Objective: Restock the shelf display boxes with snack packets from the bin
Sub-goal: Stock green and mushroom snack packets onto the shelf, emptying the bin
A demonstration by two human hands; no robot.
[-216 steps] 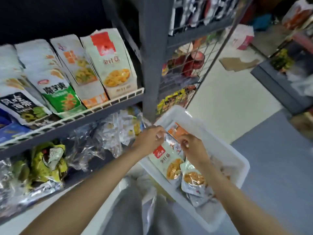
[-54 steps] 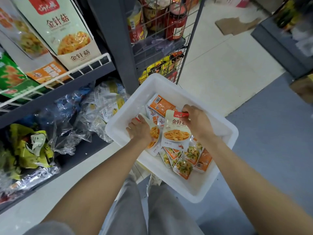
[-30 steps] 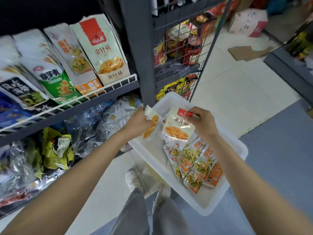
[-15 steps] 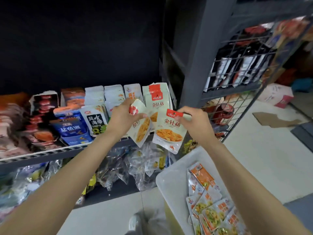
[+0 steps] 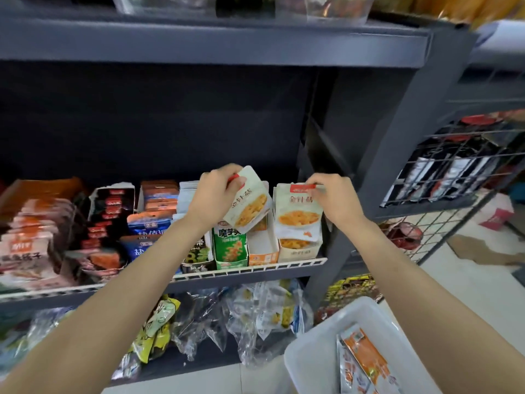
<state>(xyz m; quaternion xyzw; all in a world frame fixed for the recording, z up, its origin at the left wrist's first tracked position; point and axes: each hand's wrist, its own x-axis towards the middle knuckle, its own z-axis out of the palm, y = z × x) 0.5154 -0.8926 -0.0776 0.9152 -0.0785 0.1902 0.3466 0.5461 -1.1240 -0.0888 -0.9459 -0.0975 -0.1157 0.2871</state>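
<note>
Bin (image 5: 315, 354) sits nearest you at lower right, orange packets (image 5: 362, 351) left inside. Farther up, your right hand (image 5: 335, 200) pinches the red top edge of an upright packet (image 5: 298, 214), its long axis vertical, directly over the rightmost display box (image 5: 298, 251). Your left hand (image 5: 216, 194) grips a tilted packet (image 5: 248, 204) just left of it, above the emptier neighbouring box (image 5: 262, 248). Right hand is nearer its slot; lower straight down.
</note>
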